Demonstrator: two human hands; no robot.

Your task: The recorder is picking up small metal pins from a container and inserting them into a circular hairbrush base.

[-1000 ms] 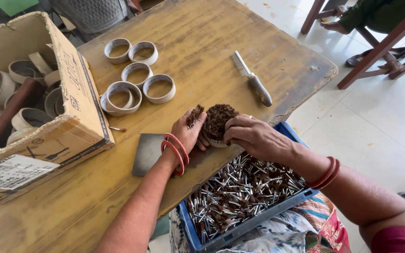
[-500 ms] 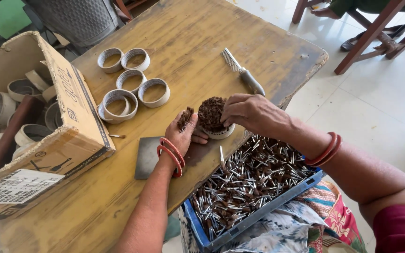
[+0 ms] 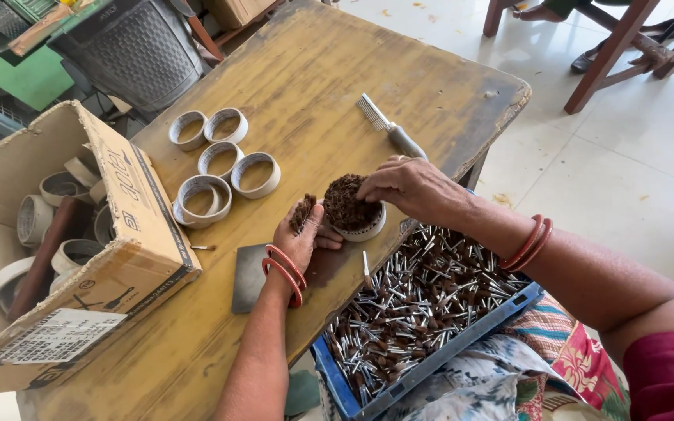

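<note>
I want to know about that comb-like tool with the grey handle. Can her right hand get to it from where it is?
Probably yes. The right hand rests on the filled ring, and the tool lies just beyond it on bare table, nothing between.

Red bangles ring the left wrist above a yellow-brown wooden table. The crate is blue, its pins silver with brown tips. White rings lie near a tan cardboard box.

A worn wooden table stands on a pale tiled floor beside red-brown chair legs.
</note>
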